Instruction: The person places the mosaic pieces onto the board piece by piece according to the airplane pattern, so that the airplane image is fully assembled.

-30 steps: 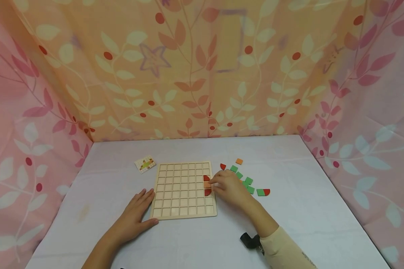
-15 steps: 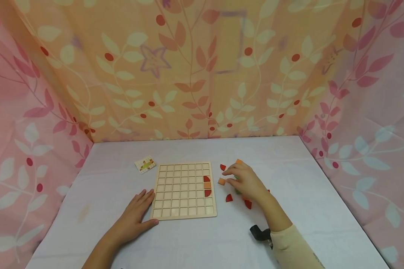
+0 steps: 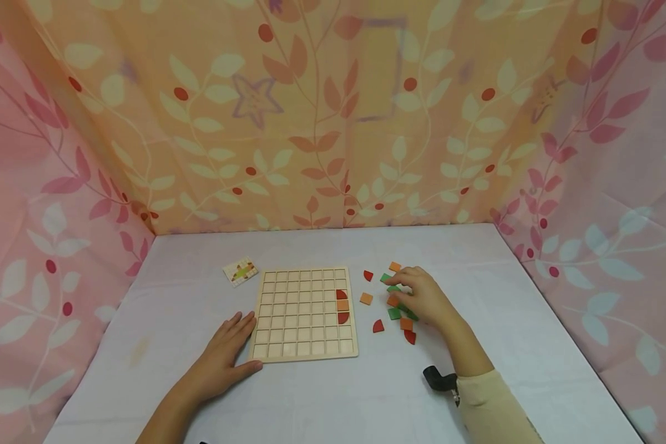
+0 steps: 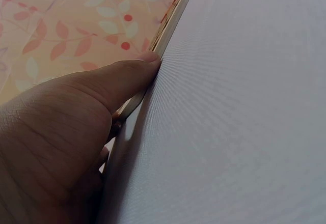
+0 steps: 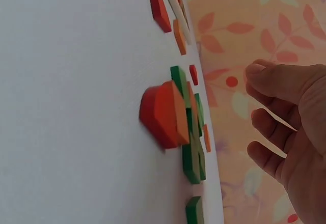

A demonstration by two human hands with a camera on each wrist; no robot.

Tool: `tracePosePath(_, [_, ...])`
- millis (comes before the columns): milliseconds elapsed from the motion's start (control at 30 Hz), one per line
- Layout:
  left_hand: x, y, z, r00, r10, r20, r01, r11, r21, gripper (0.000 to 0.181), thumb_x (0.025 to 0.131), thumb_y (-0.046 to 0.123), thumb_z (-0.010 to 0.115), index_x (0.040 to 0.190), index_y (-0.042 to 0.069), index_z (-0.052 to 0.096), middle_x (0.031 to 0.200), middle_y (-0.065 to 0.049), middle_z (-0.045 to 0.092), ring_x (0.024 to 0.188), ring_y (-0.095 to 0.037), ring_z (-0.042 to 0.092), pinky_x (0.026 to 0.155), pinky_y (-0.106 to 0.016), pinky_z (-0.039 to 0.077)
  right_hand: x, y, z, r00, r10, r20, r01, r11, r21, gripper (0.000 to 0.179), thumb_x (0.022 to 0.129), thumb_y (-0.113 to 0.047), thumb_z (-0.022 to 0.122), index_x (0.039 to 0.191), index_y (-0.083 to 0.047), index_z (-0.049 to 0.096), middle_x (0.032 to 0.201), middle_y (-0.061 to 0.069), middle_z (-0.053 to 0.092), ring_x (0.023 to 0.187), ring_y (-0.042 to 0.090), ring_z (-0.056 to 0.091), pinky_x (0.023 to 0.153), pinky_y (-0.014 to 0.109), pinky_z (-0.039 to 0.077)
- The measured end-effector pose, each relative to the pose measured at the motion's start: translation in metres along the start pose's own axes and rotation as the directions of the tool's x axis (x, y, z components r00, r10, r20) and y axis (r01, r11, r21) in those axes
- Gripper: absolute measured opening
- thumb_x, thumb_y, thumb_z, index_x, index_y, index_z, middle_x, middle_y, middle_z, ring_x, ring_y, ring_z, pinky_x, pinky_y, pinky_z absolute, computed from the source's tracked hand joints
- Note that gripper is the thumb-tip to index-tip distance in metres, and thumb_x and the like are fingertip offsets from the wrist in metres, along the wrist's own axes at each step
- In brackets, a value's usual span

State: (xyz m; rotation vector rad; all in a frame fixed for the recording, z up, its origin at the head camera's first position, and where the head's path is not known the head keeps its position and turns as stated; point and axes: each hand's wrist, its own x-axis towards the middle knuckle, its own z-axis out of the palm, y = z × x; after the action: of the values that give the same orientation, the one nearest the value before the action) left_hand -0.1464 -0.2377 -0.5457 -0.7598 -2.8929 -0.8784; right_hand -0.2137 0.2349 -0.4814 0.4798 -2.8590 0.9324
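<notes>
My right hand (image 3: 424,299) has left the right edge of the board (image 3: 304,316) and moved over the scattered tiles, right of centre in the head view. A second ago its fingertips were at the orange square (image 3: 342,305) in the board's right-hand column; that square now lies uncovered in its cell, between an upper red quarter (image 3: 341,295) and a lower red quarter (image 3: 343,318). I judge that placement finished, with most of the filling yet to be done.

My right fingers are loosely bent, thumb apart, grasping nothing that I can see in the right wrist view; the tips hover close to the green tiles (image 3: 394,314). I can't tell whether they touch one. A loose orange square (image 3: 366,298) sits alone between board and pile.

My left hand (image 3: 219,357) hasn't shifted: relaxed and unclenched, it rests against the board's lower left edge. The pattern card (image 3: 240,271) stays beyond the board's upper left corner.
</notes>
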Motion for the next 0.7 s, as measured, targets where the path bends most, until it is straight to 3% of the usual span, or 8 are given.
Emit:
tracePosePath(300, [0.000, -0.001, 0.001, 1.000, -0.004, 0.004, 0.004, 1.000, 0.010, 0.095, 0.088, 0.056, 0.074, 0.158, 0.004, 0.037, 0.168, -0.009, 0.031, 0.156, -0.039, 0.020, 0.130, -0.034, 0.000, -0.001, 0.013, 0.003, 0.999, 0.041, 0.029, -0.041, 0.999, -0.002, 0.021, 0.090, -0.012, 0.078, 0.111, -0.013, 0.078, 0.111, -0.001, 0.072, 0.104, 0.024, 0.059, 0.091, 0.045, 0.055])
tracePosePath(500, [0.001, 0.000, 0.001, 1.000, -0.021, 0.014, 0.020, 1.000, 0.003, 0.095, 0.088, 0.056, 0.074, 0.159, 0.005, 0.036, 0.168, -0.008, 0.030, 0.156, -0.039, 0.019, 0.130, -0.041, 0.004, -0.003, 0.024, 0.007, 0.996, 0.078, 0.046, -0.076, 0.997, -0.027, 0.018, 0.089, -0.025, 0.082, 0.106, -0.019, 0.079, 0.100, -0.007, 0.071, 0.099, 0.019, 0.058, 0.087, 0.040, 0.052])
tracePosePath(700, [0.000, 0.000, 0.000, 1.000, -0.017, 0.012, 0.017, 1.000, 0.006, 0.095, 0.087, 0.055, 0.075, 0.158, 0.004, 0.037, 0.168, -0.008, 0.031, 0.156, -0.040, 0.020, 0.130, -0.042, 0.004, -0.005, 0.031, 0.012, 0.994, 0.092, 0.051, -0.089, 0.994, -0.070, 0.024, 0.087, -0.033, 0.084, 0.107, -0.022, 0.080, 0.096, -0.012, 0.071, 0.100, 0.016, 0.058, 0.091, 0.041, 0.052])
